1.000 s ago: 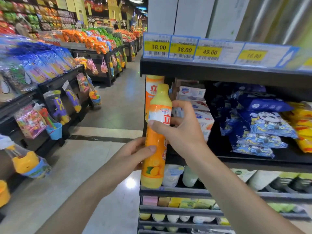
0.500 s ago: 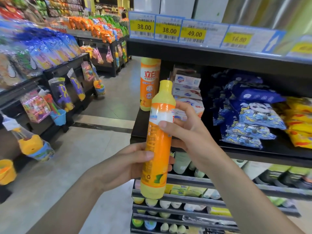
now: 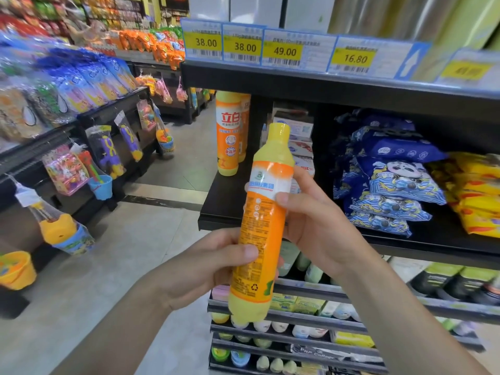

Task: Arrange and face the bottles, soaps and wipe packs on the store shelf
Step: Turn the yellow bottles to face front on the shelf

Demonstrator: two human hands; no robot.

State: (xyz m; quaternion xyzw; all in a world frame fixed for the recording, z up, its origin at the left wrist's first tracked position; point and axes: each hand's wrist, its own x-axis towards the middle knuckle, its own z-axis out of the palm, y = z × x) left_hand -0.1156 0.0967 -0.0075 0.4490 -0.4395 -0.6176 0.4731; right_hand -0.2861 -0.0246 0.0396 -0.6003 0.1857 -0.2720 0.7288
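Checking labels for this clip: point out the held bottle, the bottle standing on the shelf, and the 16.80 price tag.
held bottle (image 3: 259, 212), head view, orange label mid-body
standing bottle (image 3: 228, 136), head view, front label
16.80 price tag (image 3: 355, 58), head view, yellow price panel

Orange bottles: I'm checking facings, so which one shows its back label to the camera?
The held bottle, gripped by left hand and right hand, shows small print; the shelf bottle shows its front logo.

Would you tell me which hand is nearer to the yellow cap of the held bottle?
Right. The right hand grips the bottle just below the yellow cap; the left hand holds its lower body.
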